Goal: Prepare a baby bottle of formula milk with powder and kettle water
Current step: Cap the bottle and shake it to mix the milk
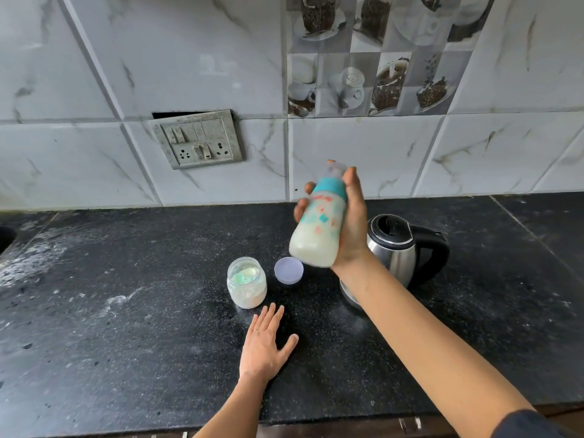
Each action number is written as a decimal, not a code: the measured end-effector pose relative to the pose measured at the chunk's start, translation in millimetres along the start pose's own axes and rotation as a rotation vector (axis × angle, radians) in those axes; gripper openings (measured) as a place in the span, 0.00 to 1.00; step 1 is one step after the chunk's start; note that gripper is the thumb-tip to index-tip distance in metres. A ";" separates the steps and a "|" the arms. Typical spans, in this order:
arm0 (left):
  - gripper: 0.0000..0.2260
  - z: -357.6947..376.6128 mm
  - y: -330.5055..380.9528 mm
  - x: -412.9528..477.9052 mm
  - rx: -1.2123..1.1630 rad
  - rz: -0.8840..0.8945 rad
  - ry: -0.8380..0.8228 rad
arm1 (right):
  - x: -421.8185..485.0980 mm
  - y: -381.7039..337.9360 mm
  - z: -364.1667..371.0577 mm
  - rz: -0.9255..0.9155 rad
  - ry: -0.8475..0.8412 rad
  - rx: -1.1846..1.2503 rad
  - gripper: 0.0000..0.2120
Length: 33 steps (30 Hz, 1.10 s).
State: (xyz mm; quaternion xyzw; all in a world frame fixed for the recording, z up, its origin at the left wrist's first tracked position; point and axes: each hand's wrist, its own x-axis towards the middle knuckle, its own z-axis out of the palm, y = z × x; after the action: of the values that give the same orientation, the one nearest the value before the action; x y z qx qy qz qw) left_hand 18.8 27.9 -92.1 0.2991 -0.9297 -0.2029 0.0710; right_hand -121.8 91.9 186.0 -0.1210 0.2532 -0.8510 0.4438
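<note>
My right hand (349,222) grips the baby bottle (317,222) of milky formula, tilted in the air above the counter (126,311), just in front of the kettle (398,248). My left hand (264,343) rests flat with fingers straight, near the powder jar (246,282).

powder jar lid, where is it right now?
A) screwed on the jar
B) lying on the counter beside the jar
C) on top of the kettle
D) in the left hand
B: the lid lies on the counter just right of the open jar, while the left hand rests flat on the counter holding nothing and the right hand grips the bottle.
</note>
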 end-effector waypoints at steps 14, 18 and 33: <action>0.33 -0.1 0.7 -1.4 0.000 -0.009 -0.005 | -4.4 4.1 -12.7 0.060 0.069 -0.045 0.26; 0.33 0.1 1.6 -0.7 0.002 -0.006 -0.002 | -4.0 -2.7 -10.0 0.040 0.076 0.061 0.28; 0.33 1.5 0.3 0.2 0.010 -0.009 0.001 | -2.2 0.1 -9.1 0.076 0.080 0.038 0.25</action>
State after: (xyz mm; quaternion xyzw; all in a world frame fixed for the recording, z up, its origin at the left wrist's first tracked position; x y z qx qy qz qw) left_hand 18.1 28.6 -93.3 0.3037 -0.9293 -0.1983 0.0690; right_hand -124.4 96.6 178.4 -0.0688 0.2591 -0.8424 0.4673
